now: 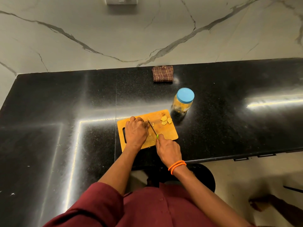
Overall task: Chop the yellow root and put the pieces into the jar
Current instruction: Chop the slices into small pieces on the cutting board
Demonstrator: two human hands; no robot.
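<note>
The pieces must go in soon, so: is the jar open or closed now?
Closed. The blue lid sits on top of the jar, which stands upright beside the cutting board.

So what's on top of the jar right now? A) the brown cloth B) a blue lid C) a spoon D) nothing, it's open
B: the jar stands on the counter beyond the cutting board with its blue lid on top, so no pieces can go in yet.

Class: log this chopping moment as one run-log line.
left hand steadies root | right hand grips knife | pieces on board | jar lidded
</note>
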